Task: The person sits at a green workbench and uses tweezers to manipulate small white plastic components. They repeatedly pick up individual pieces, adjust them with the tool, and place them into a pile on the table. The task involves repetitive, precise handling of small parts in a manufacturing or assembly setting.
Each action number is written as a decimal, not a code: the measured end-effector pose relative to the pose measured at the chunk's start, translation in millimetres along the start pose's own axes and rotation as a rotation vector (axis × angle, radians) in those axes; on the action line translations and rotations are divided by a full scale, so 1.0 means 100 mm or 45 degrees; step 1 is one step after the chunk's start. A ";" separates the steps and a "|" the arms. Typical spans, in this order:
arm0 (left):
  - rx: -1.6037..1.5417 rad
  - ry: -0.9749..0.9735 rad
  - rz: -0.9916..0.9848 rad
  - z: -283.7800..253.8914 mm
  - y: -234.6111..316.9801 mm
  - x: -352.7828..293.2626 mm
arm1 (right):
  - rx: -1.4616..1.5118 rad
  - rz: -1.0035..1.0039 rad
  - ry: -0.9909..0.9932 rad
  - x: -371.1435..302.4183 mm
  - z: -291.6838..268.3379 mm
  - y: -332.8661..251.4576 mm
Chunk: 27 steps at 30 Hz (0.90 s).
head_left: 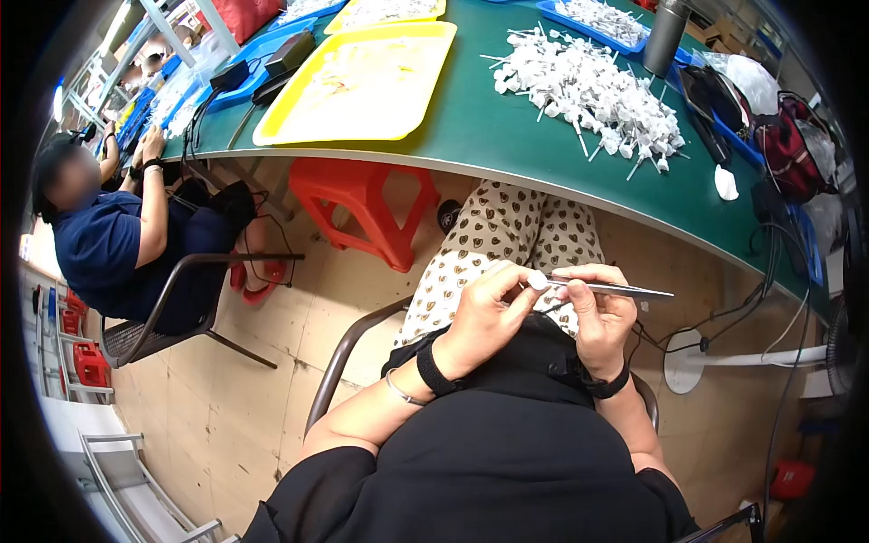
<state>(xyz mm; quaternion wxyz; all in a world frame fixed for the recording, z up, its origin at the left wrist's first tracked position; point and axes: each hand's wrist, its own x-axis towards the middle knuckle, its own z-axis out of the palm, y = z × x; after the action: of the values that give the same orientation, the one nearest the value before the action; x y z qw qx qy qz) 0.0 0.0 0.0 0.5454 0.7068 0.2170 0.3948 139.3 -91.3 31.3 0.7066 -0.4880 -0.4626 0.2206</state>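
Note:
Above my lap, my left hand (489, 312) pinches a small white piece (538, 281) between thumb and fingertips. Its exact kind is too small to tell. Close beside it, my right hand (599, 312) grips slim metal tweezers (638, 291). One end of the tweezers sticks out to the right past my fingers; the other end lies at the white piece, partly hidden by my fingertips. Beyond my hands, a large heap of small white pieces with thin stems (588, 90) lies on the green table (480, 136).
A yellow tray (362, 90) with small scraps sits left of the heap. A grey bottle (667, 38) stands behind it. Under the table is a red stool (362, 204). Cables and a white stand (688, 360) are at right. A seated person (127, 226) works at left.

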 end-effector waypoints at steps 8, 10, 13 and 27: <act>0.226 0.044 0.156 -0.05 0.03 0.02 | -0.196 -0.035 -0.015 -0.02 0.04 0.04; 0.244 0.047 0.162 -0.05 0.02 0.01 | -0.184 -0.011 -0.005 -0.02 0.05 0.04; 0.265 0.043 0.160 -0.05 0.02 0.00 | -0.155 0.006 -0.005 -0.03 0.06 0.04; 0.214 0.042 0.117 -0.04 0.06 0.00 | -0.135 -0.006 -0.010 -0.04 0.03 0.11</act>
<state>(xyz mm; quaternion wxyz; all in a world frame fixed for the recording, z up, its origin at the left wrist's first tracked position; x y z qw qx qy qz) -3.7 0.4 5.8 0.4618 0.7526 0.2255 0.4115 136.6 -88.5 19.7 0.6783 -0.5228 -0.4776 0.1962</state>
